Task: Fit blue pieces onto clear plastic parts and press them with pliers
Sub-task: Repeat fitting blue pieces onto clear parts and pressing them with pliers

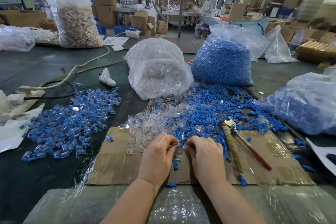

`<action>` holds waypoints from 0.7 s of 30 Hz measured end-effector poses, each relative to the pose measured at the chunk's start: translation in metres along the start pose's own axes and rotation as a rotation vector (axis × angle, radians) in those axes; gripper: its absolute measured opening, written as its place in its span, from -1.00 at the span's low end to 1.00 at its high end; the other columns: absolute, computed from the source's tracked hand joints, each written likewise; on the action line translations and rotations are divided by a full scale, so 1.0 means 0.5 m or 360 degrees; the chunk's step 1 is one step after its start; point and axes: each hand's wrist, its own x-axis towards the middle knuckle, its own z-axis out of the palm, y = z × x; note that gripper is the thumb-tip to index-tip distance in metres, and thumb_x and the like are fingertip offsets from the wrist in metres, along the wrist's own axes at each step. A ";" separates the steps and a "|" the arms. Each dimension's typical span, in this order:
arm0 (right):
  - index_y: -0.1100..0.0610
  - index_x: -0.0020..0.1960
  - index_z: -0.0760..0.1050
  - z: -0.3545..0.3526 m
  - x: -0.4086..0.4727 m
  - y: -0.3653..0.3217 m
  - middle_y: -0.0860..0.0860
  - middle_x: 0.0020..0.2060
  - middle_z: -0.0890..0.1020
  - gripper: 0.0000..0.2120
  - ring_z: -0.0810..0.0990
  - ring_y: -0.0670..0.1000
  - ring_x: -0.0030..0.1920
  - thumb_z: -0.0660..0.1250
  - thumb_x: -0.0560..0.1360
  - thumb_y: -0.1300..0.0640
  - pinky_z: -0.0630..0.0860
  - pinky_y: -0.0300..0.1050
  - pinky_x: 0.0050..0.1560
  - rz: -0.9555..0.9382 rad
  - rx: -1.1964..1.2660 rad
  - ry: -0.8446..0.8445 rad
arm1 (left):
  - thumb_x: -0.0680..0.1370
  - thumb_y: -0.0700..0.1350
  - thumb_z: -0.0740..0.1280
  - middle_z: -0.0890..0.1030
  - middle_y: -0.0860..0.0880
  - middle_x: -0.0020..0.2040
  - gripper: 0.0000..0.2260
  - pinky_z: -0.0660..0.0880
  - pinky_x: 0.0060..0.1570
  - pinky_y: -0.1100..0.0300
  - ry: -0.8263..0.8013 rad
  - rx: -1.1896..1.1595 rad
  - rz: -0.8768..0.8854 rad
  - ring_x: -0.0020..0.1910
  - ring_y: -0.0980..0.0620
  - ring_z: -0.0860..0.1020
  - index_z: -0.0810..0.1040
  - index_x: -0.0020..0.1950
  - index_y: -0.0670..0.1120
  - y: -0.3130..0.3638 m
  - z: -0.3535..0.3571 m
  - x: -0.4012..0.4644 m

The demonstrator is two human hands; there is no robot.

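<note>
Centrally, a cardboard sheet (116, 165) lay on the dark table (36, 178); all places below are given from it.

Hands: left hand (157, 156) and right hand (204, 158) were close together over the sheet's far middle, fingers curled, backs up. The left fingertips (173, 144) pinched a small clear part (176, 144); what the right fingertips held could not be told, being hidden under the hand.

Clear parts (145, 129): a loose heap on the sheet's far edge, just beyond the hands. One clear piece (179, 158) lay on the sheet between the hands.

Blue pieces (203, 114): a wide scatter beyond the sheet's far right edge, touching the clear heap; strays on the sheet itself.

Pliers (236, 143): lying on the sheet's right half, jaws away from the person, one handle wrapped yellowish, the other red, well clear of the right hand.

Finished items (72, 122): a pile of clear parts with blue fitted, left of the sheet.

Bags: clear bag (156, 71) of clear parts beyond the sheet, mouth toward it; blue bag (223, 60) beside it, farther right; another bag (305, 103) of blue stock right of the sheet.

White power strip (27, 91) and cable (87, 63): far left of the sheet.
</note>
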 end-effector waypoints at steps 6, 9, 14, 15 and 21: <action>-0.09 0.13 0.53 0.002 -0.004 0.002 -0.15 -0.01 0.57 -0.79 0.43 -0.06 0.08 0.17 0.59 0.03 0.18 -0.13 0.09 0.0034 -0.0045 -0.0034 | 0.52 -0.15 0.35 0.48 0.22 -0.11 -0.85 0.27 -0.02 0.51 0.0063 0.0066 -0.0059 -0.11 0.26 0.40 0.59 0.07 -0.02 -0.004 0.000 0.001; -0.04 0.05 0.58 -0.004 -0.008 -0.009 -0.12 -0.07 0.58 -0.85 0.47 -0.02 0.02 0.28 0.53 0.07 0.22 -0.09 0.06 -0.0011 0.0020 0.0066 | 0.53 -0.11 0.33 0.46 0.24 -0.14 -0.86 0.28 0.03 0.35 0.0083 0.0078 -0.0119 -0.09 0.24 0.39 0.59 0.07 0.01 -0.008 0.002 0.001; -0.02 -0.22 0.54 -0.007 -0.015 -0.020 -0.13 -0.29 0.58 -0.93 0.50 -0.05 -0.19 0.40 0.42 0.03 0.13 -0.13 -0.06 -0.0200 -0.0023 0.0021 | 0.53 -0.10 0.33 0.49 0.20 -0.15 -0.90 0.33 0.04 0.28 0.0071 0.0066 -0.0138 -0.08 0.18 0.43 0.58 0.02 0.02 -0.011 0.003 0.000; -0.03 -0.18 0.55 -0.007 -0.014 -0.022 -0.13 -0.26 0.59 -0.93 0.50 -0.05 -0.16 0.36 0.45 0.00 0.12 -0.13 -0.05 -0.0216 -0.0047 -0.0016 | 0.53 -0.09 0.32 0.50 0.19 -0.15 -0.90 0.34 0.04 0.27 0.0067 0.0071 -0.0141 -0.07 0.17 0.44 0.58 0.02 0.02 -0.012 0.003 0.000; -0.07 -0.04 0.51 -0.009 -0.014 -0.021 -0.15 -0.11 0.57 -0.88 0.46 -0.08 -0.01 0.19 0.54 0.01 0.13 -0.13 0.04 -0.0151 -0.0077 -0.0089 | 0.52 -0.09 0.34 0.57 0.13 -0.15 -0.91 0.32 -0.02 0.30 0.0086 0.0060 -0.0150 -0.08 0.13 0.47 0.59 0.01 0.01 -0.013 0.003 0.001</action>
